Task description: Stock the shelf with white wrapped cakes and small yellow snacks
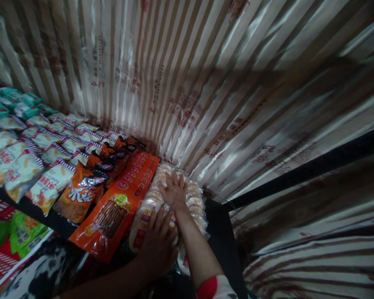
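Clear plastic packs of pale round crackers or cakes (195,202) lie at the right end of a dark display surface. My right hand (175,191) rests flat on the far packs, its fingers spread. Nearer to me, my left hand (159,238) lies palm down on the front packs, fingers stretched out; it grasps nothing. Just left of the hands is a long orange packet (110,216) with brown sticks showing through its window. The exact kind of the pale food cannot be made out in the dim light.
Orange and black snack bags (81,193), white snack bags (50,182) and teal packets (25,104) line the surface to the left. A red basket (1,259) with green packets (26,230) stands below. A pleated, printed sheet (187,91) hangs behind; a dark bar (314,164) crosses right.
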`<state>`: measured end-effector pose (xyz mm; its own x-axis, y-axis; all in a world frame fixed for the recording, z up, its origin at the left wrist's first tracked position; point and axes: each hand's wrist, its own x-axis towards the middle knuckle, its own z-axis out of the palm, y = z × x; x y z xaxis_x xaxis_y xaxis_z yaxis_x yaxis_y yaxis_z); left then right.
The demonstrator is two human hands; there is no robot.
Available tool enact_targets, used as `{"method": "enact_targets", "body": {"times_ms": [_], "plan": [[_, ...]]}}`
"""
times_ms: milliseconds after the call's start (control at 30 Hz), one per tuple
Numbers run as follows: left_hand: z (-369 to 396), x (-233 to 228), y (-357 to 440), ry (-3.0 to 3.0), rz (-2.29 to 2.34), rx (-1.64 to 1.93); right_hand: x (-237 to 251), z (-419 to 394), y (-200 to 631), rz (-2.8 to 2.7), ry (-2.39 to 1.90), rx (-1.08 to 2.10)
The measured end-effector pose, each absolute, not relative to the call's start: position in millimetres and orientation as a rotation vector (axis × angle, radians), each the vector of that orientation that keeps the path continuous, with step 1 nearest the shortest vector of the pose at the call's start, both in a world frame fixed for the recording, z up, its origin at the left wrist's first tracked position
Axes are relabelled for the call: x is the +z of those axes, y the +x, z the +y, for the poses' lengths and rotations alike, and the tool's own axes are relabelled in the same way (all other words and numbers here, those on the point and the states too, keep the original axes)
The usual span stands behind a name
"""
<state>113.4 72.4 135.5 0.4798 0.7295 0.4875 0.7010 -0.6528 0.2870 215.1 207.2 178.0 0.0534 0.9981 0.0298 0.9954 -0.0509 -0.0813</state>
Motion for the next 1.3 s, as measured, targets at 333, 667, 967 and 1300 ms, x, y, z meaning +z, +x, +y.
{"method": "enact_targets", "body": {"times_ms": [333, 667, 967, 1300], "plan": [[73.8, 131.5, 111.9, 2.637, 1.305, 0.855, 173.9, 206.8, 210.9, -2.076, -2.195, -0.046], [74.4, 133.3, 109.8, 2.647, 1.324, 0.826, 175.4, 205.3, 209.1, -2.077, -2.095, -0.027], [75.9, 136.7, 105.8, 2.662, 1.334, 0.814, 171.7, 209.6, 203.8, -2.068, -2.130, -0.049], [76.0, 137.2, 105.7, 2.685, 1.337, 0.836, 180.7, 215.9, 222.1, -2.005, -2.137, -0.072]]}}
